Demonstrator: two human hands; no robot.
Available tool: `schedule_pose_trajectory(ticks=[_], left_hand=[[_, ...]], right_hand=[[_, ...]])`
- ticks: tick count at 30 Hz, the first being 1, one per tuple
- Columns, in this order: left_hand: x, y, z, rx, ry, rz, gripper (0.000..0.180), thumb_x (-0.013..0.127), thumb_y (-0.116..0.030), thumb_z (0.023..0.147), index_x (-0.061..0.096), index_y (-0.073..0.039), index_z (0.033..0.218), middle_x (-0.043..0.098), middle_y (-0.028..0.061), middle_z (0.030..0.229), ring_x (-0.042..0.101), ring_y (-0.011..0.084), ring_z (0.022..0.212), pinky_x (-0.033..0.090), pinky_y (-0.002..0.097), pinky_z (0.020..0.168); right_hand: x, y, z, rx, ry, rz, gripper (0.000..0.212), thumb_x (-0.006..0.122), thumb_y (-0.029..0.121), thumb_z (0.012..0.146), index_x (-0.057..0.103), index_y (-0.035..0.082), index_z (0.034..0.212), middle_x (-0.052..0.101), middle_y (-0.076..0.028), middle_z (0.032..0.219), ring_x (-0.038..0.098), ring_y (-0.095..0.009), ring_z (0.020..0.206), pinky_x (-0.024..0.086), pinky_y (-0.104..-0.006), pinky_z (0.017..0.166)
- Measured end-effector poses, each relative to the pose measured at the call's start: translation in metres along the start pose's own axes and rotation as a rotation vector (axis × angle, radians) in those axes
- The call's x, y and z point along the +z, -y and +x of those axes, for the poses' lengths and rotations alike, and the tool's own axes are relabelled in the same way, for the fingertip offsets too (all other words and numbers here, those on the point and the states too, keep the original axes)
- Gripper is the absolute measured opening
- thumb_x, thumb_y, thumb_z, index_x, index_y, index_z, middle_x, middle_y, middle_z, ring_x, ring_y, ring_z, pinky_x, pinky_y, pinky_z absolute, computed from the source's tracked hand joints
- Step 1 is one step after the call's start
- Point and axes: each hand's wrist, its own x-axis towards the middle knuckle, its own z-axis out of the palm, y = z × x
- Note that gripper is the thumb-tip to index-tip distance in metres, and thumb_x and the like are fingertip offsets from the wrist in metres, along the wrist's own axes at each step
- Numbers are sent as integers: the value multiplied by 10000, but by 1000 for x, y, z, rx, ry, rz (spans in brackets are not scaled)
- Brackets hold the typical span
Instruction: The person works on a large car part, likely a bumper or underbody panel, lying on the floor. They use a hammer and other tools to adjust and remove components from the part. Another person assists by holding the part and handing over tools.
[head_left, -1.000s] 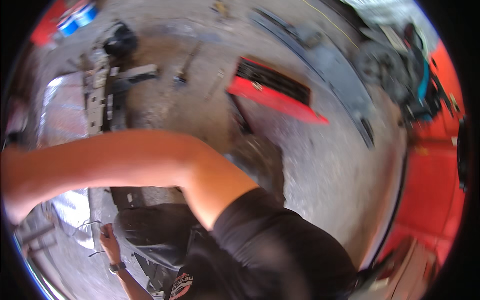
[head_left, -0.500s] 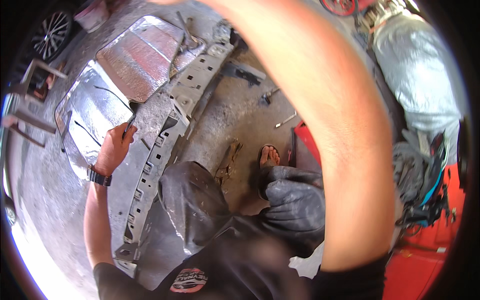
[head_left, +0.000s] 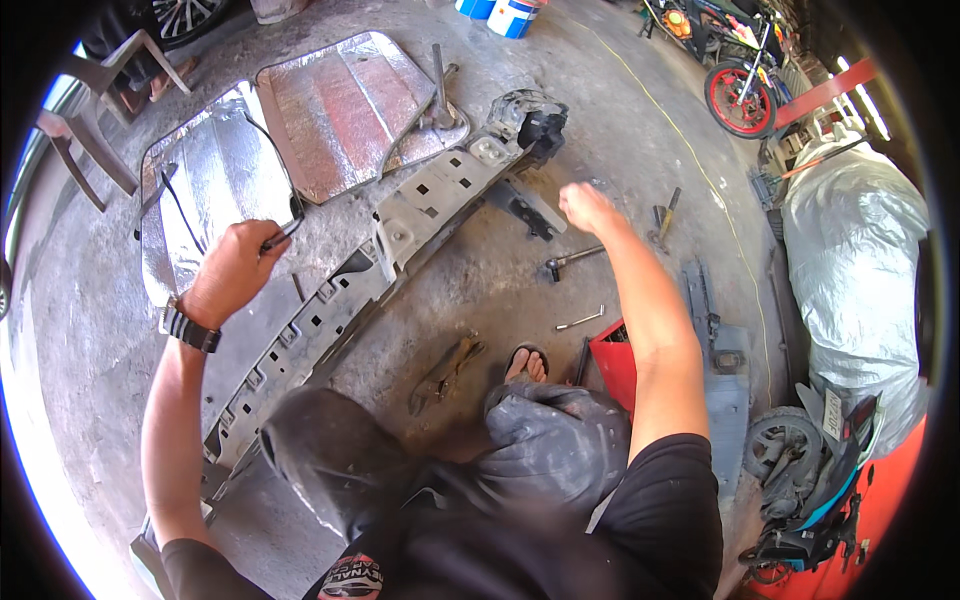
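My left hand [head_left: 232, 268] is closed around a dark, thin, stick-like tool [head_left: 284, 238], most of it hidden by the fingers. It hovers at the edge of a silver reflective sunshade [head_left: 345, 115] lying on the floor. A long grey metal car beam [head_left: 420, 200] with square holes runs diagonally past my knees, to the right of that hand. My right hand [head_left: 588, 208] is curled into a fist, raised beyond the beam near its far end. Whether anything is inside that fist I cannot tell.
A hammer [head_left: 440, 90] rests by the sunshade. Ahead of my foot lie a ratchet [head_left: 575, 262], a small wrench [head_left: 580, 320] and a crumpled brown piece [head_left: 447, 375]. A red box [head_left: 615, 365] and grey panel [head_left: 725, 390] are at right. A plastic chair [head_left: 90, 150] stands left.
My right arm, which crossed the view close up, has drawn down and the hand now shows as a fist. The view has shifted, showing more floor ahead. My left hand still grips the dark tool.
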Motion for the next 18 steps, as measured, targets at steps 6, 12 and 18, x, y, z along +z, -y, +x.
schedule_pose_trajectory(ticks=[6, 12, 18], left_hand=[[60, -36, 32, -76, 73, 4, 223, 611, -177, 934, 614, 32, 854, 628, 234, 823, 615, 430, 806, 484, 476, 726], [85, -63, 58, -90, 132, 48, 221, 618, -156, 914, 591, 43, 821, 585, 241, 769, 576, 436, 767, 449, 477, 695], [109, -78, 65, -172, 95, 61, 183, 638, -98, 899, 586, 50, 804, 578, 211, 759, 568, 404, 734, 450, 447, 673]], right_hand=[[92, -69, -16, 109, 70, 45, 191, 563, 104, 877, 717, 20, 950, 685, -244, 1033, 663, -420, 987, 547, -496, 826], [191, -112, -4, -103, -16, -58, 242, 607, 78, 849, 676, 35, 1078, 622, -209, 1181, 624, -385, 1079, 538, -461, 890], [207, -148, 5, -199, -62, 159, 237, 629, 94, 852, 654, 45, 1083, 596, -194, 1115, 616, -384, 1055, 529, -479, 866]])
